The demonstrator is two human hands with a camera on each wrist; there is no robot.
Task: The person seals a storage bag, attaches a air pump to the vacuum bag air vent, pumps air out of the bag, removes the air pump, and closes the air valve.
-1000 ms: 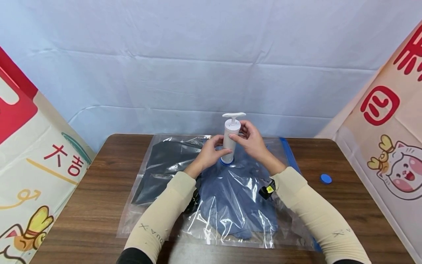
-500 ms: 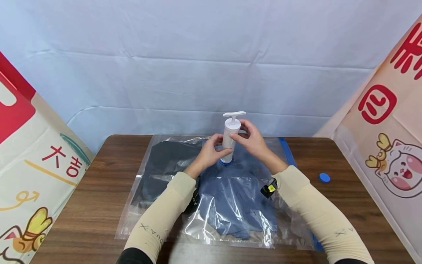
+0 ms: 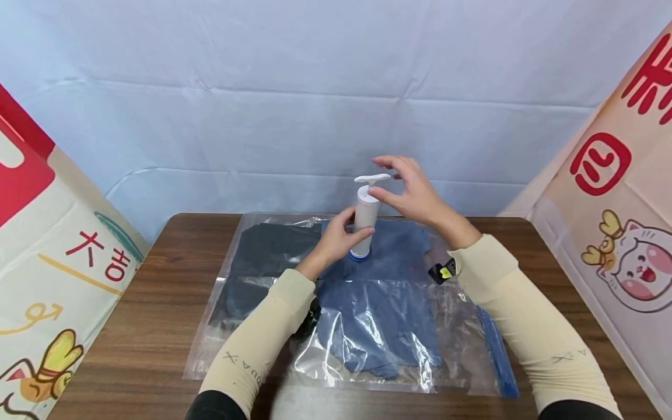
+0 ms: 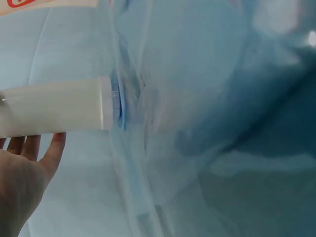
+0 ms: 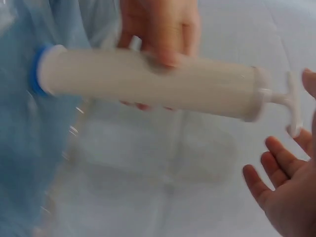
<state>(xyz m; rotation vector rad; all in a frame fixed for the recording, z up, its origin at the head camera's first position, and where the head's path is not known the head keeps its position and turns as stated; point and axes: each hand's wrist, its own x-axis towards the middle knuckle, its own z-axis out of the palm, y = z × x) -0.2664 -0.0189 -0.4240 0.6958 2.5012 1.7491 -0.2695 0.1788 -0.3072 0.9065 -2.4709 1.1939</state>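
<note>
A white hand pump (image 3: 366,219) stands nearly upright on the blue valve (image 3: 360,256) of a clear plastic storage bag (image 3: 462,350). My left hand (image 3: 336,239) grips the pump's barrel at its middle; the right wrist view shows that hand's fingers (image 5: 168,44) wrapped round it. Spread loosely around the T-shaped handle (image 3: 373,178) is my right hand (image 3: 415,189), its thumb near the pump's top. In the right wrist view, the fingers (image 5: 279,163) are apart from the handle. Folded blue cloth (image 3: 378,326) and dark cloth (image 3: 273,251) lie inside the bag.
The bag spreads over a brown wooden table (image 3: 136,326), with its blue zip edge (image 3: 496,350) on the right. A pale fabric backdrop (image 3: 294,116) hangs behind the table. Printed panels stand left (image 3: 79,280) and right (image 3: 625,233).
My right hand has let go of the pump's barrel and risen to the handle. My left hand keeps its grip. The right forearm now covers the round blue cap seen earlier.
</note>
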